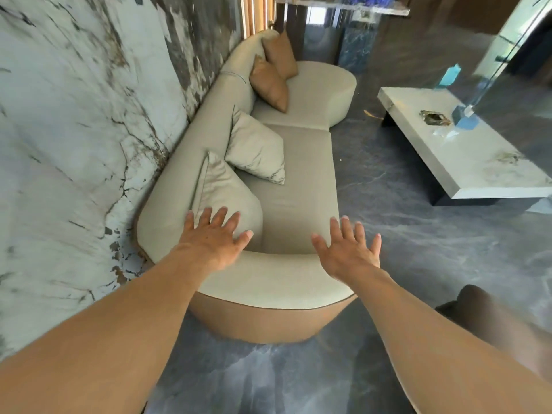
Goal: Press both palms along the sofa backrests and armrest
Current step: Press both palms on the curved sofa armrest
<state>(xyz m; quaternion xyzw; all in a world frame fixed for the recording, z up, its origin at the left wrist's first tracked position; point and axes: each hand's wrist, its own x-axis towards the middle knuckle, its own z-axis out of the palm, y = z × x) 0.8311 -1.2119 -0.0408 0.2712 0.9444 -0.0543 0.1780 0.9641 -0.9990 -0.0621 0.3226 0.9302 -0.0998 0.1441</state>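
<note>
Beige sofa armrest [268,273], left hand [213,239], right hand [348,252], palms down, fingers spread

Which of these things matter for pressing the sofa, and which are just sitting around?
Part of the job: left hand, right hand, armrest, backrest.

Just lying about: cream cushions, tan cushions, coffee table, blue box.
</note>
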